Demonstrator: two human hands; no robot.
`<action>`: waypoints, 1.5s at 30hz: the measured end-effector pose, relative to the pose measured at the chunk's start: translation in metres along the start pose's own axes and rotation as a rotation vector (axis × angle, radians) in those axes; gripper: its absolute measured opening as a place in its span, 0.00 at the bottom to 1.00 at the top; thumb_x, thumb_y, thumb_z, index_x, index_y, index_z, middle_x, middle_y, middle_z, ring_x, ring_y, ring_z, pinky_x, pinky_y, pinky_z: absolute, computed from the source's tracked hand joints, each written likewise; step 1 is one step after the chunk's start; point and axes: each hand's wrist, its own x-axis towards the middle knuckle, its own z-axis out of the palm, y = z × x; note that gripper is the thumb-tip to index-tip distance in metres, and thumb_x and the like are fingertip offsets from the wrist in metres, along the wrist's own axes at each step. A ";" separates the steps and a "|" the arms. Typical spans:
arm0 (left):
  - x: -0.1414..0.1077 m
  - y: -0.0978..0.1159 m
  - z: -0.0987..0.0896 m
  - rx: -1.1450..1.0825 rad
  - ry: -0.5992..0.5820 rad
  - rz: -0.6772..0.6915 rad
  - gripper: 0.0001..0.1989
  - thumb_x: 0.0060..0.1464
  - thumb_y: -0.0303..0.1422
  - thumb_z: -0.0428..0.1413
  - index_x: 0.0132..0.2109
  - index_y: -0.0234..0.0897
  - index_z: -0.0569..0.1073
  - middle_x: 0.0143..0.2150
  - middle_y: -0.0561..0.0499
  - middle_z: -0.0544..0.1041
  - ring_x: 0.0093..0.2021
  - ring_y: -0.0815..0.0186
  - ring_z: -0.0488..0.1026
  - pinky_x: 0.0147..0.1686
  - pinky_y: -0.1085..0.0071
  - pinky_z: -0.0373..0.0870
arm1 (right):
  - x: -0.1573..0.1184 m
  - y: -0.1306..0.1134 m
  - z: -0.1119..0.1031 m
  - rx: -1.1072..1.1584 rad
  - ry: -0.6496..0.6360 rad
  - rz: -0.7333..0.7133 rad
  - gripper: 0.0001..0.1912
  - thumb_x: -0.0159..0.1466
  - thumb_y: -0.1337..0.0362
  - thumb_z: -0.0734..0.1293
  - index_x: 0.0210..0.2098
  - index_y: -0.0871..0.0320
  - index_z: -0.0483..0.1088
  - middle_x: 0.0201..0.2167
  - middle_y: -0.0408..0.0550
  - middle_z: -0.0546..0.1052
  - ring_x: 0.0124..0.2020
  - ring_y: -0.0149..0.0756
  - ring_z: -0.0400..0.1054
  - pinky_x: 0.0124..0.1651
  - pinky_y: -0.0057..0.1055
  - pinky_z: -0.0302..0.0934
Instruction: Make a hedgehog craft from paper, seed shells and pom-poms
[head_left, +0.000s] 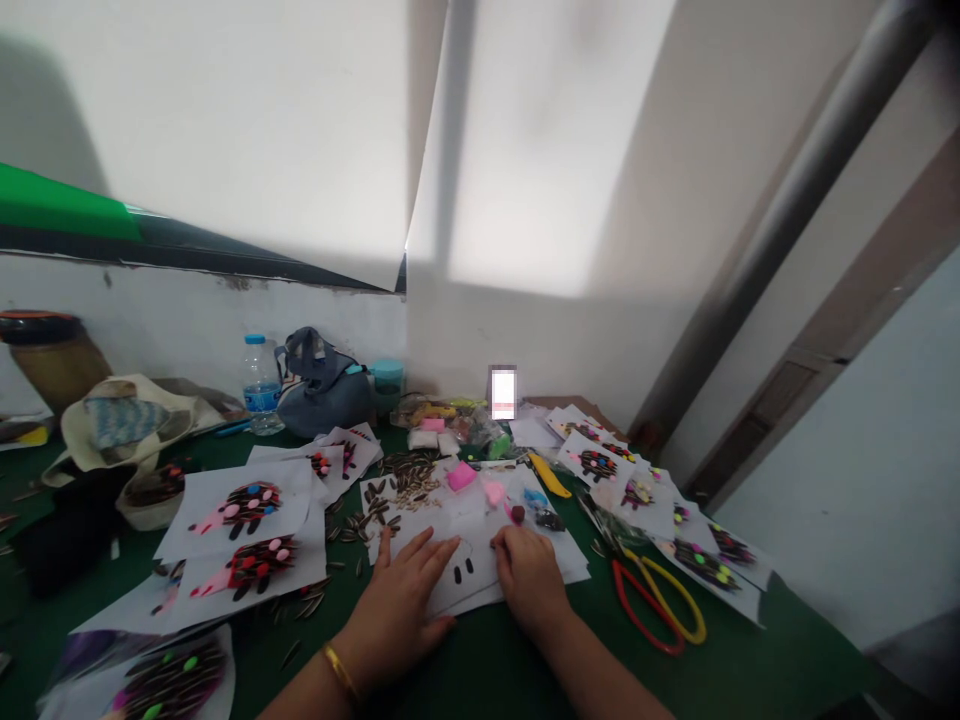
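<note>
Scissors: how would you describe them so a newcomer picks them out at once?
On the green table, find the right hand. The scissors lie to its right, beside decorated paper sheets. One handle loop is red, the other yellow, unlike the yellow tool farther back.

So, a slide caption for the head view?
Left hand flat and right hand curled on white paper, with striped seeds and decorated sheets around.

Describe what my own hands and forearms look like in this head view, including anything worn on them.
Both the left hand and the right hand are ungloved. A shiny, gold-coloured bangle circles the left wrist; the right wrist shows none. No sleeve appears on either visible forearm.
</note>
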 end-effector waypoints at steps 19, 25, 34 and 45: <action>0.001 0.001 -0.006 -0.021 -0.013 -0.052 0.43 0.45 0.41 0.59 0.67 0.52 0.51 0.65 0.48 0.63 0.67 0.50 0.50 0.62 0.40 0.20 | 0.001 0.000 -0.002 0.048 -0.012 -0.005 0.08 0.62 0.73 0.59 0.34 0.56 0.67 0.31 0.45 0.74 0.37 0.38 0.68 0.45 0.34 0.52; 0.002 0.000 -0.002 0.001 -0.002 -0.049 0.45 0.43 0.42 0.61 0.67 0.51 0.52 0.62 0.47 0.66 0.65 0.51 0.56 0.62 0.40 0.20 | 0.001 0.000 -0.002 0.037 -0.010 0.009 0.08 0.62 0.74 0.59 0.33 0.56 0.68 0.31 0.45 0.74 0.38 0.38 0.68 0.45 0.33 0.52; -0.001 0.001 0.000 0.017 0.054 -0.007 0.46 0.41 0.42 0.62 0.66 0.52 0.52 0.57 0.47 0.70 0.59 0.50 0.63 0.62 0.39 0.21 | 0.002 0.001 -0.001 0.058 -0.027 0.032 0.08 0.62 0.73 0.59 0.34 0.56 0.68 0.31 0.45 0.74 0.38 0.38 0.67 0.46 0.33 0.51; -0.002 0.005 -0.003 -0.026 0.048 0.014 0.47 0.42 0.50 0.61 0.67 0.52 0.51 0.54 0.47 0.72 0.56 0.50 0.66 0.61 0.36 0.24 | 0.003 -0.002 -0.003 0.085 -0.072 0.039 0.09 0.65 0.72 0.58 0.36 0.56 0.68 0.37 0.47 0.76 0.44 0.39 0.68 0.48 0.35 0.51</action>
